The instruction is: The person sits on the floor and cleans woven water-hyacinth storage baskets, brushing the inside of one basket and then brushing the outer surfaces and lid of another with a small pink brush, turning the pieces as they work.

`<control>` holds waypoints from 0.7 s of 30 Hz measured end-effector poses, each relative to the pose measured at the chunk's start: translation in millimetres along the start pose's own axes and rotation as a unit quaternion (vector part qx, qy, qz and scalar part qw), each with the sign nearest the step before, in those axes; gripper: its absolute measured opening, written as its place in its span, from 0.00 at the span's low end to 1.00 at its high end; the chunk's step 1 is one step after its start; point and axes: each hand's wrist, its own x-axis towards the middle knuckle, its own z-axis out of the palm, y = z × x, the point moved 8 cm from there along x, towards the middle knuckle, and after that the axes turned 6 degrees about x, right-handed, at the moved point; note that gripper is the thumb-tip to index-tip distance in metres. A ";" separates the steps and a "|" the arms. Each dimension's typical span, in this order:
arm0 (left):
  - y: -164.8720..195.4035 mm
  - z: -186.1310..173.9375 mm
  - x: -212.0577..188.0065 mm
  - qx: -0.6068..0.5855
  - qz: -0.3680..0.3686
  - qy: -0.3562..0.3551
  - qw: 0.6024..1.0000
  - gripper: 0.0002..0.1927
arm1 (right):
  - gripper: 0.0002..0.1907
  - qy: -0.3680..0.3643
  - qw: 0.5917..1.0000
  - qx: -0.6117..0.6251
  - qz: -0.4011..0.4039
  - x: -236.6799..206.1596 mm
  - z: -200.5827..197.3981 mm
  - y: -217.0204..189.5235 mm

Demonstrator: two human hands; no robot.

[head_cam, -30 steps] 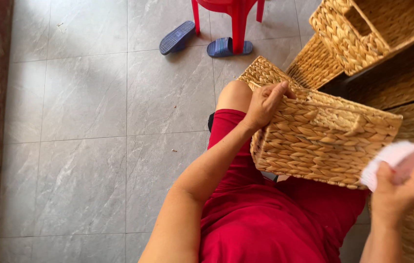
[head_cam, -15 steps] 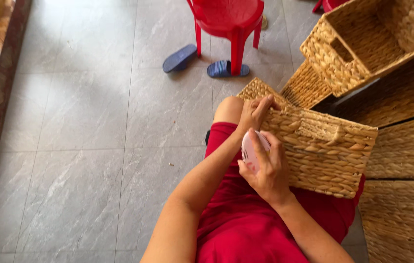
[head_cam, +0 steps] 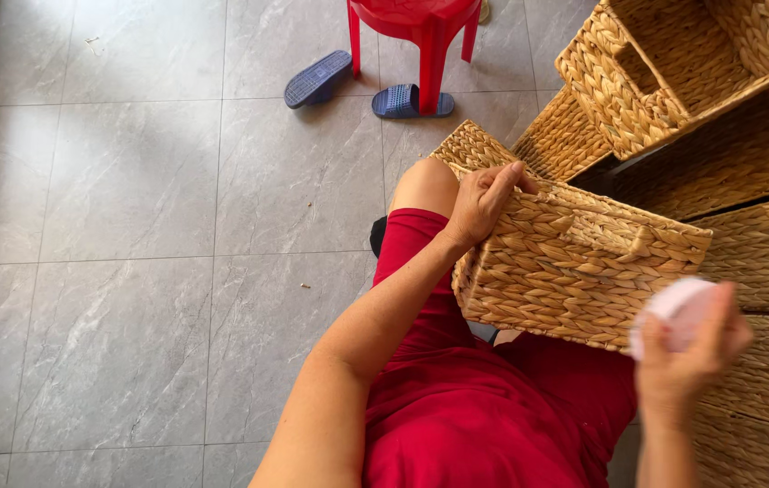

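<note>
Head view: left hand point(head_cam: 482, 201) clamped on woven basket point(head_cam: 574, 262), right hand point(head_cam: 687, 361) around pale cloth point(head_cam: 674, 303).

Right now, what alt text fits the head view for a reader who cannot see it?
A seated person's left hand grips the corner of a woven basket on their lap, while the right hand holds a small pale object beside it. More baskets, a red stool and blue sandals sit on the grey tiled floor.

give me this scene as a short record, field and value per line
left hand: grips top edge of rectangular woven straw basket on lap
right hand: holds small pale pink-white object, off the basket
clothing: red garment
behind: stacked woven baskets
floor: grey marble-look tiles, red plastic chair, pair of blue slippers
</note>
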 end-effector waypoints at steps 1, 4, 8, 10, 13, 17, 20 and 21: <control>-1.4 -0.9 -0.1 0.004 -0.006 0.001 1.000 0.26 | 0.40 -0.007 0.999 0.008 -0.032 -5.3 16.2 -26.0; -0.8 -10.4 1.4 0.048 0.012 0.022 0.999 0.27 | 0.39 -0.059 0.994 0.053 -0.069 -13.9 60.2 -106.6; -3.7 -16.8 4.6 0.027 0.007 0.020 0.999 0.27 | 0.36 -0.178 0.955 0.134 -0.196 -20.9 106.1 -210.1; -4.8 -19.8 4.3 0.032 0.002 0.022 0.999 0.27 | 0.37 -0.192 0.947 0.142 -0.216 -15.2 109.4 -226.9; -11.1 -20.2 4.3 0.052 -0.017 0.018 0.998 0.27 | 0.33 -0.176 0.957 0.136 -0.188 -3.8 96.8 -203.1; -22.5 -15.0 5.4 0.002 -0.008 0.010 1.000 0.24 | 0.38 -0.076 0.987 0.030 -0.137 1.8 40.7 -107.5; -27.3 -10.0 -3.6 0.025 0.029 -0.008 0.999 0.22 | 0.41 -0.017 0.999 0.028 0.007 -12.9 -9.2 -20.8; -31.2 -10.0 -7.1 0.029 0.017 -0.008 0.999 0.23 | 0.41 -0.013 0.999 0.032 0.023 -18.1 -13.3 -7.4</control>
